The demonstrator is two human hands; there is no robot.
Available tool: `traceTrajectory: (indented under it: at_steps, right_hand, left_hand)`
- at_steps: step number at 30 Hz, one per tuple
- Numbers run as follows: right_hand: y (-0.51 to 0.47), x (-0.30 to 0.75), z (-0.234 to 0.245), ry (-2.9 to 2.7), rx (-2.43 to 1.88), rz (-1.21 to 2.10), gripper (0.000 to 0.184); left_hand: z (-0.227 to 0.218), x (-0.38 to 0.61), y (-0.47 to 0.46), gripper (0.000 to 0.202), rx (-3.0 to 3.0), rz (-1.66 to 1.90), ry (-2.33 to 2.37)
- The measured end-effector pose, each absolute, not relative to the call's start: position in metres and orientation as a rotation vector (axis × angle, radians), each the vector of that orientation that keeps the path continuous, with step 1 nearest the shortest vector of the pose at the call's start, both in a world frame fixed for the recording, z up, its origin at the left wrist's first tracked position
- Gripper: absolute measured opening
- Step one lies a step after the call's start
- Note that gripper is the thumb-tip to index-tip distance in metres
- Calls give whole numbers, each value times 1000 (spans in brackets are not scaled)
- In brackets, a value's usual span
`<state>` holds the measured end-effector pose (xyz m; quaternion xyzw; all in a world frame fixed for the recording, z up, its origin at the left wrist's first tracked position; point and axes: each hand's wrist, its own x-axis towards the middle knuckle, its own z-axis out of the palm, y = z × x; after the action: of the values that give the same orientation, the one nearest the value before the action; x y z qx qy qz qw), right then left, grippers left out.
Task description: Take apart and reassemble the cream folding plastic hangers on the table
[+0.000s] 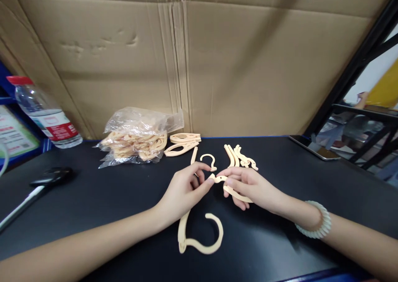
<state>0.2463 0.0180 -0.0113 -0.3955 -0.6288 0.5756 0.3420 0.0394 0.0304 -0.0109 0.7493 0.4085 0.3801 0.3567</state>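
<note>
My left hand (185, 189) and my right hand (248, 184) meet over the black table (93, 199), both pinching a cream plastic hanger piece (231, 191) between their fingertips. The piece runs from the fingertips down under my right palm. A larger cream hook-shaped hanger part (199, 234) lies on the table just below my left hand. A small cream hook (209, 159) lies just beyond my fingers. My right wrist wears a pale coiled band (315, 222).
A clear plastic bag of cream parts (135, 139) sits at the back left, loose cream parts (183, 143) beside it and more (241, 157) at back centre. A water bottle (43, 112), a black-handled tool (46, 178), a tablet (314, 147) and a cardboard wall (199, 58) surround them.
</note>
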Motion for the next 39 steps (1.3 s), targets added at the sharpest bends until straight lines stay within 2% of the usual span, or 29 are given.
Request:
traceTrajectory:
  at_steps: [8,14,20,25,32,39]
  right_hand:
    - [14,243,-11,-1572,-1036,1526,40]
    - [12,241,-8,-1613,-1064,1478,36]
    - [11,243,-4,-1639,-1106,1530,27]
    - [11,243,-5,-1651,-1111,1549,20]
    - [14,246,-8,-1686,-1112,1616,30]
    - [11,245,-11,-1763,-1113,1534,36]
  left_hand:
    - [-17,38,30,21,2154,935,1086]
    - [-13,34,27,27,2596,977,1212]
    - [-6,35,24,32,2847,771,1242]
    - [-7,34,23,27,3132,731,1163]
    - [-12,32,26,18,3431,736,986]
    - [-7,33,25,17,3561,673,848]
